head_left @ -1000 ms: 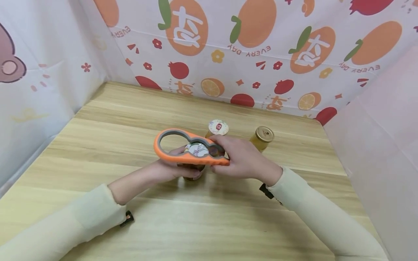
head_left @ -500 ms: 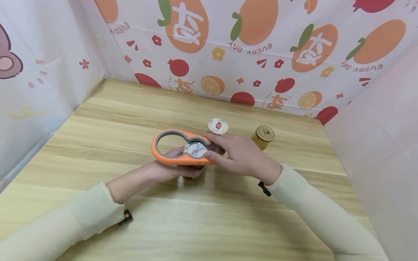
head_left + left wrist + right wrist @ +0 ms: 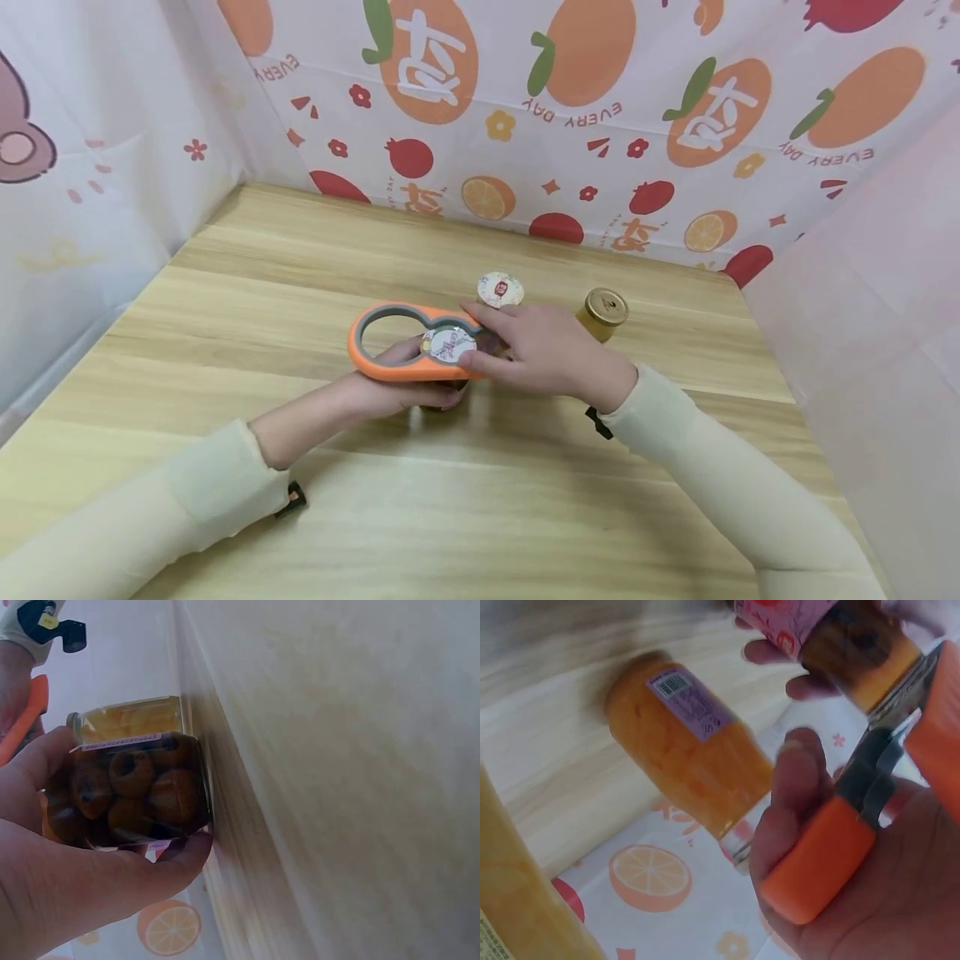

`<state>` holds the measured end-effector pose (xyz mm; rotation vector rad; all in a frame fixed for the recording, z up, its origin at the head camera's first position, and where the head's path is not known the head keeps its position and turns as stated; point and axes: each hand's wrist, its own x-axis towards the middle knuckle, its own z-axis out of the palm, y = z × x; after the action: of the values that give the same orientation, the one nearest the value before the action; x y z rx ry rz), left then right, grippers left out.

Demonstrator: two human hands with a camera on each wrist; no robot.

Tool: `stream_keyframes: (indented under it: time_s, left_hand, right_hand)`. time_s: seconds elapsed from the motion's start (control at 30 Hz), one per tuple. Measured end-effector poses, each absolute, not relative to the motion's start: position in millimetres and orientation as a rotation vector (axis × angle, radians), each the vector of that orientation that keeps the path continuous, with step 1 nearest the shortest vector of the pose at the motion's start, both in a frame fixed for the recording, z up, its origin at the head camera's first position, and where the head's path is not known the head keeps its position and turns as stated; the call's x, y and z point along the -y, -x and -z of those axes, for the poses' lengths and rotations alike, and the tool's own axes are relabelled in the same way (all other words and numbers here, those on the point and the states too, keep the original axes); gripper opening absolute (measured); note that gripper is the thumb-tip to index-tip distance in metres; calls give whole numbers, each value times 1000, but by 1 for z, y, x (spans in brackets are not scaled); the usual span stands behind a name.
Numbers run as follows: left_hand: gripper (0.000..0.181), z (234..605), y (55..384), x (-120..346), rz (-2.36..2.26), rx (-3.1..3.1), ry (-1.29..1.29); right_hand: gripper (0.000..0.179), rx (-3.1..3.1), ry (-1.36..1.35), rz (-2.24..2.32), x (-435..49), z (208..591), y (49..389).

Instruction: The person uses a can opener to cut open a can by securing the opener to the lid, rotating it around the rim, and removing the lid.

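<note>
My left hand [image 3: 375, 392] grips a glass jar from the side, low on the table. Dark round fruit [image 3: 131, 791] shows through its glass in the left wrist view. Over the jar's patterned white lid [image 3: 452, 344] lies an orange jar opener [image 3: 450, 372] with grey scalloped inner edges. The lid shows through its middle opening, while the larger loop extends left. My right hand [image 3: 551, 350] holds the opener's right end, with the thumb beside the lid. In the right wrist view, the fingers curl around one orange handle arm [image 3: 817, 859].
Just behind the opener stands a jar of orange fruit [image 3: 682, 742] with a patterned white lid [image 3: 500, 288]. Further right is a yellow jar with a gold lid [image 3: 606, 307]. Printed fabric [image 3: 495, 150] walls the wooden table [image 3: 262, 242] at the back and sides.
My right hand has shifted slightly left along the opener, its thumb now up beside the lid. The opener has tilted a little. My left hand and the jar stay in place.
</note>
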<state>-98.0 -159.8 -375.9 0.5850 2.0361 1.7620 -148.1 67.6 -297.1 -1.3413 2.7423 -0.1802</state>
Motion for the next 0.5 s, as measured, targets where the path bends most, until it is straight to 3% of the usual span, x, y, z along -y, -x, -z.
stream_keyframes:
  time_s: [0.17,0.5]
  left_hand:
    - [70,378,100,153,-1783,-1998,-713]
    - [67,375,101,145,-1791,-2003,-598]
  right_hand:
    - [99,-2773,1345,183,-67,301,141]
    - [80,-2758,1318,244,-67,303,139]
